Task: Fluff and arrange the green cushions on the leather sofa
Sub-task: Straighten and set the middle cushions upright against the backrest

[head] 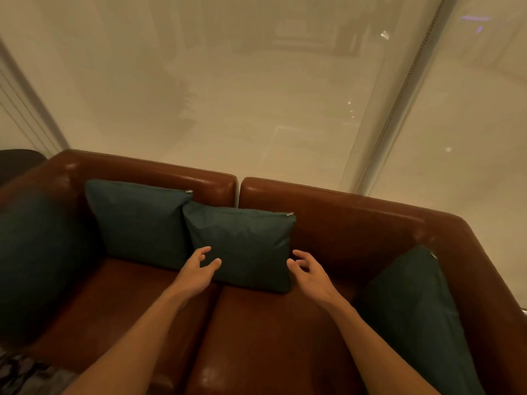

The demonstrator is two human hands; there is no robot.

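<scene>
The fingers (206,250) of the left hand (198,270) are loosely curled and released, grasping nothing, in front of the lower left corner of the middle green cushion (242,246); whether they touch it I cannot tell. The right hand (310,273) is likewise slack and empty, just beside that cushion's lower right corner. The middle green cushion leans on the back of the leather sofa (356,232), overlapping a second cushion (139,220) on its left. A far-left cushion (37,266) and a right-end cushion (413,315) lean at the arms.
</scene>
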